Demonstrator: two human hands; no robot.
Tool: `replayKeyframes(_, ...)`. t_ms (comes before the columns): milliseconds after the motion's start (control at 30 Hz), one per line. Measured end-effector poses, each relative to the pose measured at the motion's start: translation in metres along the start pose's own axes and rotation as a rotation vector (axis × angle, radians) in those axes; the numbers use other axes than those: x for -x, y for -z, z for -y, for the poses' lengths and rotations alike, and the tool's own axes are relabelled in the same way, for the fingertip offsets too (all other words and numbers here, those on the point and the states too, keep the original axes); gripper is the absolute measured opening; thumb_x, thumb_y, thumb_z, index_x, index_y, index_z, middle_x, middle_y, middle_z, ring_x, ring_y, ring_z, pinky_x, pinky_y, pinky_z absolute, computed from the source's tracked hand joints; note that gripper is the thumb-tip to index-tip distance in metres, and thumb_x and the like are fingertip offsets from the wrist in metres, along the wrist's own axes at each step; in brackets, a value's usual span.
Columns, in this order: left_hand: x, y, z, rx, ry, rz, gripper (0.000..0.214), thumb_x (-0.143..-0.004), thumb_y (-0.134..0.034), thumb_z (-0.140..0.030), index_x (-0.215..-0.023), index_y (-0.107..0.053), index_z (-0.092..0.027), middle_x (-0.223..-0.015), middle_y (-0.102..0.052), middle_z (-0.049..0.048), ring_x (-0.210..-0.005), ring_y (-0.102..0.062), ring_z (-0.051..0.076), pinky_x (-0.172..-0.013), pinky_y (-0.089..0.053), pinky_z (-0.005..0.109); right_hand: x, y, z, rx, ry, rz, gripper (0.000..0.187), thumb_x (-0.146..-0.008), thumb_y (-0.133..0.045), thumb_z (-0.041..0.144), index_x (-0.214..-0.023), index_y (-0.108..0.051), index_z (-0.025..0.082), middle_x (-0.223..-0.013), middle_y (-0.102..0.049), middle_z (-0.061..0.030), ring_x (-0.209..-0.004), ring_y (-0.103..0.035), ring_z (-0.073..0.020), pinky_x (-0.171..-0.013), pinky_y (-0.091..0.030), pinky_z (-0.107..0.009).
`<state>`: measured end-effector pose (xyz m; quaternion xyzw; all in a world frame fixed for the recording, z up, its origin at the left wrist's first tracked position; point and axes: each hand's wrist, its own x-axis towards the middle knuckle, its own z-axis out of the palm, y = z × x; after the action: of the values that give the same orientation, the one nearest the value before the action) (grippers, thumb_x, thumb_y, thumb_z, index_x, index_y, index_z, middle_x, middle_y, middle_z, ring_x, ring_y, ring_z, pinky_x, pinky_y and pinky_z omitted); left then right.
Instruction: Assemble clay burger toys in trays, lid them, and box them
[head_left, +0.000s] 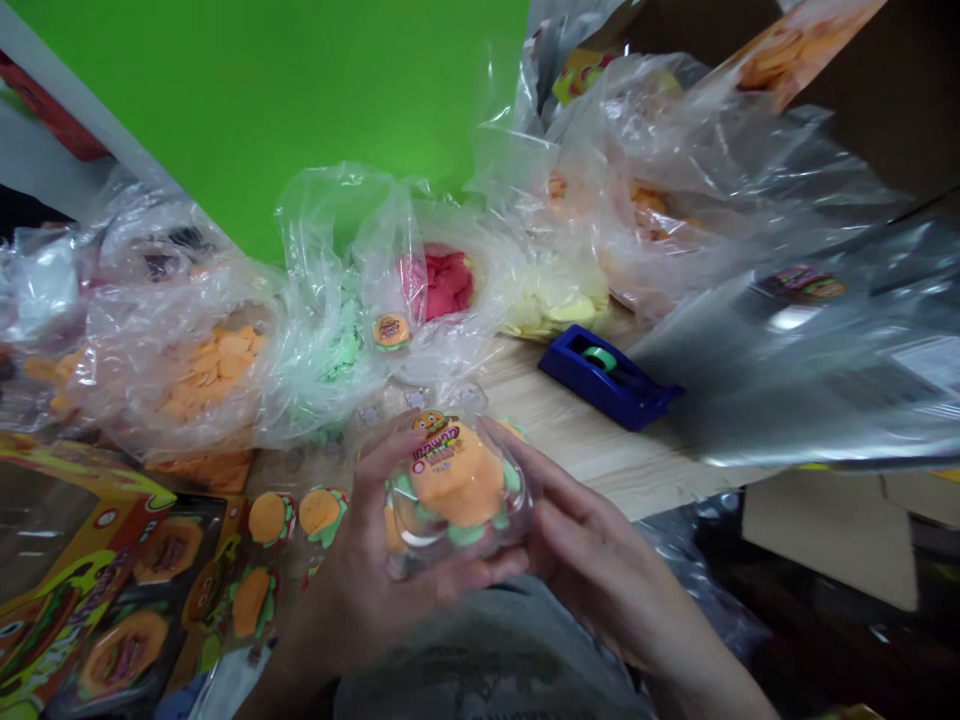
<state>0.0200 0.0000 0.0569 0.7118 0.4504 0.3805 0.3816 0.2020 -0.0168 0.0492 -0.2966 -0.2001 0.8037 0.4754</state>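
Observation:
Between both hands is a clear plastic burger box (457, 490), tilted toward me, with an orange bun, green frilly edges and a printed burger label showing through. Its left side rests in my left hand (367, 530), whose thumb lies over the top and whose fingers wrap beneath. My right hand (581, 535) grips the right side, fingers curled against the plastic. Small orange-bun burgers (320, 514) stand in rows on the table to the left of my left hand. Past the box, clear plastic cups (415, 400) partly show.
Open clear bags hold orange pieces (217, 365), green pieces (345, 340), red pieces (442, 282) and pale yellow pieces (559, 310). A blue tape dispenser (607, 378) sits right of them, beside a large silvery bag (817, 350). Printed display boxes (67, 590) stand at left; a green panel (300, 110) rises behind.

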Motion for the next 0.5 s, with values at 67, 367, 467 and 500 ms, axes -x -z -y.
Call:
replayKeyframes(67,-0.0025,-0.0020,-0.0017,-0.068,-0.026,-0.022,0.069,-0.073,-0.072,-0.029,-0.132,-0.036,-0.035,-0.137,-0.044,0.0054,-0.125,-0.045,0.027,-0.105,-0.042,0.047,-0.0004,-0.0013,-0.0005,0.018,-0.003,0.006,0.056,-0.077,-0.070,0.028,-0.128,-0.051,0.040,-0.113,-0.067,0.0001,-0.074,-0.069,-0.0132,-0.071,-0.058,-0.031)
replayKeyframes(367,-0.0088,-0.0077,-0.0062,-0.186,-0.143,-0.028,0.049,-0.081,-0.064,-0.016,-0.123,-0.042,-0.030,-0.138,-0.038,0.0054,-0.132,-0.036,0.021,-0.106,-0.039,0.038,-0.0008,-0.0041,0.0009,-0.003,0.010,-0.014,0.054,-0.078,-0.068,0.024,-0.126,-0.053,0.043,-0.102,-0.070,0.0016,-0.069,-0.071,-0.0135,-0.072,-0.057,-0.031)
replayKeyframes(467,-0.0093,-0.0023,-0.0025,-0.256,-0.247,0.030,0.051,-0.081,-0.063,-0.016,-0.125,-0.041,-0.030,-0.142,-0.034,0.0075,-0.135,-0.032,0.023,-0.108,-0.036,0.045,-0.0010,-0.0010,-0.0005,-0.056,0.043,0.012,0.041,-0.080,-0.064,0.038,-0.120,-0.059,0.041,-0.128,-0.059,0.0002,-0.068,-0.071,-0.0173,-0.070,-0.057,-0.037)
replayKeyframes(500,-0.0094,-0.0002,-0.0009,-0.274,-0.280,0.057,0.053,-0.081,-0.064,-0.017,-0.127,-0.040,-0.029,-0.144,-0.033,0.0084,-0.135,-0.031,0.025,-0.108,-0.036,0.046,-0.0010,-0.0003,-0.0013,-0.055,0.048,0.007,0.040,-0.080,-0.062,0.041,-0.120,-0.059,0.041,-0.134,-0.055,-0.0002,-0.069,-0.071,-0.0177,-0.069,-0.057,-0.038)
